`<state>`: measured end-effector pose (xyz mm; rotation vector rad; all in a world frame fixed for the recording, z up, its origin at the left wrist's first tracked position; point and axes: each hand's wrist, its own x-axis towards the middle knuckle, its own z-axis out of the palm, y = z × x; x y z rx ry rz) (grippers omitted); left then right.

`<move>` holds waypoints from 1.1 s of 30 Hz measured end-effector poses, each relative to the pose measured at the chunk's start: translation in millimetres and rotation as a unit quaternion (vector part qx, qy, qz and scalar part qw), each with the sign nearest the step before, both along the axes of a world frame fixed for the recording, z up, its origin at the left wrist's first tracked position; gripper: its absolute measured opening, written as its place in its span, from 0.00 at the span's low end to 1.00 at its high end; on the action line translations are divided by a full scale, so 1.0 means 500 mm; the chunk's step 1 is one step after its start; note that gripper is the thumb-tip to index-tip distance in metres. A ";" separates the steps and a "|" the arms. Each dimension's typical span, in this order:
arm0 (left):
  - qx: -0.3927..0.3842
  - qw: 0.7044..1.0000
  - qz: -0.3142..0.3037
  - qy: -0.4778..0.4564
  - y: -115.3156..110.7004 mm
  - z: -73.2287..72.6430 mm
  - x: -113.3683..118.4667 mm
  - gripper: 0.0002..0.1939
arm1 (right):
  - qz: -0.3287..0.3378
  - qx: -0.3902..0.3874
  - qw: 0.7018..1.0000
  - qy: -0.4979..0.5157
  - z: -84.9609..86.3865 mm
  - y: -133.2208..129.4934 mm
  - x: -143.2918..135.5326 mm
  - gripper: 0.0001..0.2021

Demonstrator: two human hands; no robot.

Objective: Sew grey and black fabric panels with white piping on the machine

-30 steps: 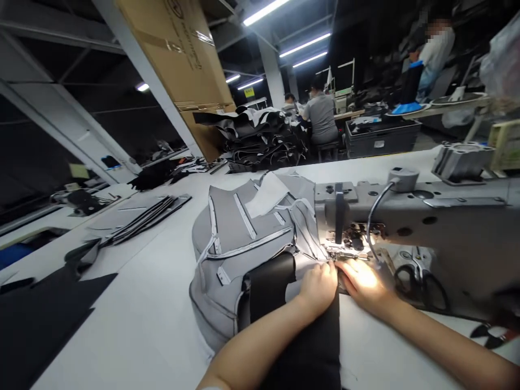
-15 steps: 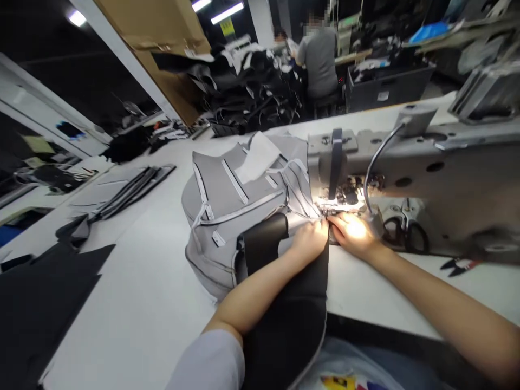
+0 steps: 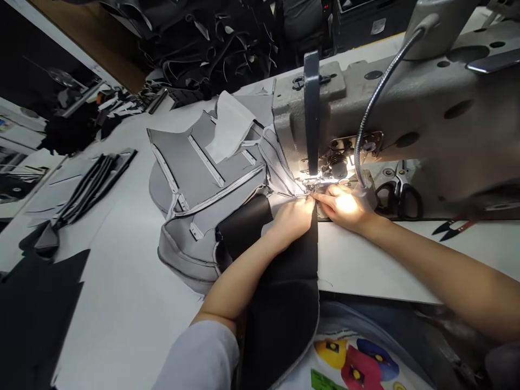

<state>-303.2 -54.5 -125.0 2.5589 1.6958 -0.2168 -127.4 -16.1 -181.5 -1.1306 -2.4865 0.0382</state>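
Note:
A grey sewing machine (image 3: 390,103) stands at the right, its lamp lighting the needle area. A grey and black sewn piece (image 3: 280,303) runs from the needle down over the table edge, its grey part with white strips spread to the left. My left hand (image 3: 293,219) is closed on the black piece's edge just in front of the needle. Close beside it, my right hand (image 3: 343,206) rests at the same edge with its index finger stretched toward the seam and the other fingers curled. A white patch (image 3: 231,127) lies on the grey part.
Scissors (image 3: 400,192) lie under the machine arm, and red-handled snips (image 3: 453,228) lie at the right on the white table (image 3: 134,303). Folded grey pieces (image 3: 95,184) and black sheets (image 3: 44,319) are at the left. Dark material (image 3: 215,49) is heaped behind.
The view has tilted down and come closer, so the machine looks larger and the person behind is mostly out of view. Both hands keep their places by the needle.

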 end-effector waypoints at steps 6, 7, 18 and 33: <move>0.009 1.000 0.003 0.005 -0.005 -0.004 0.008 0.22 | -0.028 -0.036 0.998 -0.051 0.022 -0.016 -0.011 0.20; 0.009 1.000 0.007 0.007 -0.007 -0.005 0.013 0.21 | -0.035 -0.045 0.997 -0.060 0.028 -0.021 -0.017 0.21; 0.029 0.997 0.057 0.045 -0.009 -0.021 0.021 0.25 | -0.102 -0.032 0.986 -0.130 0.050 -0.055 -0.056 0.18; -0.004 0.992 0.116 0.046 -0.012 -0.004 0.047 0.27 | -0.079 -0.028 0.988 -0.128 0.063 -0.050 -0.053 0.19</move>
